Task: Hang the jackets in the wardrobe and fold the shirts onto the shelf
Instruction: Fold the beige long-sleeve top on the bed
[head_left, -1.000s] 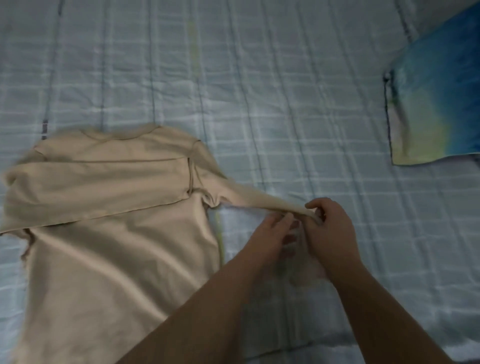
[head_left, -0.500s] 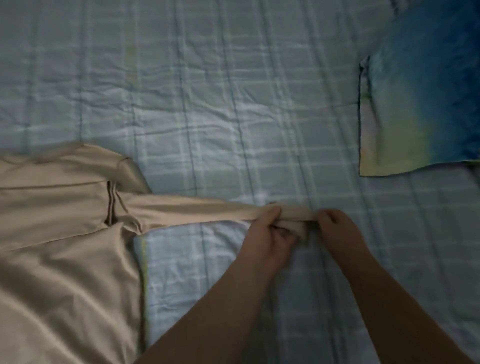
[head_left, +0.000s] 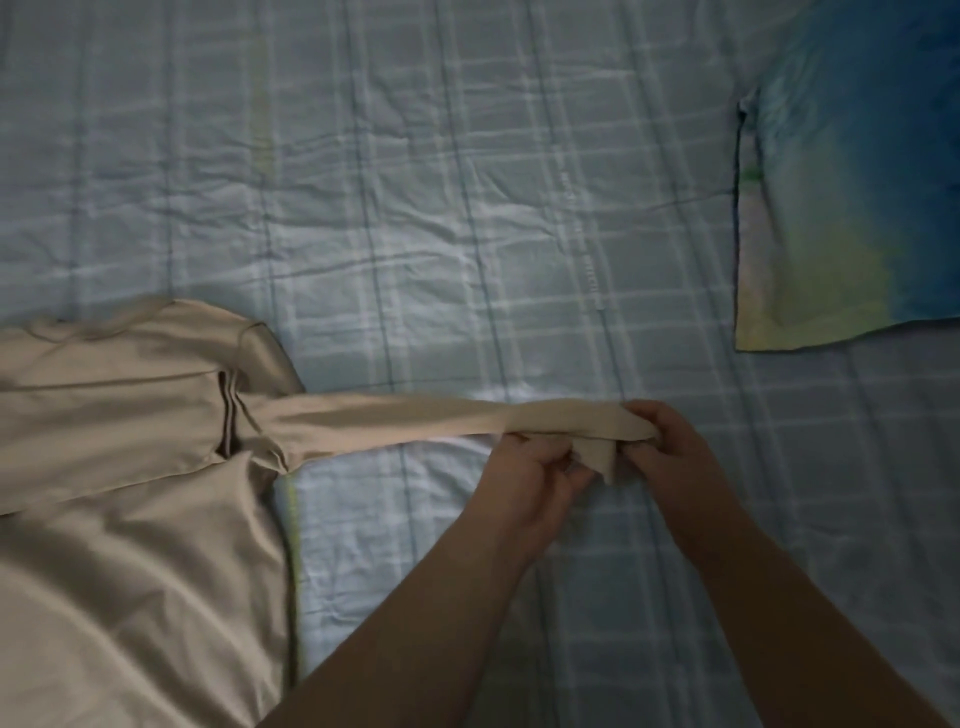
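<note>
Both hands, left (head_left: 524, 470) and right (head_left: 670, 447), pinched the beige shirt's (head_left: 130, 467) sleeve cuff (head_left: 582, 428), the shirt's body cut off at the frame's left edge.

Beige shirt (head_left: 130, 467): soft matt knit cloth. Bed sheet (head_left: 415, 208): creased checked cotton-like cloth. Tie-dye shirt (head_left: 841, 208): matt cloth.

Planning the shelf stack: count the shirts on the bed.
2. One beige shirt at left, its sleeve stretched toward the middle; one blue-green shirt at upper right, cut by the frame. More may lie out of view.
</note>
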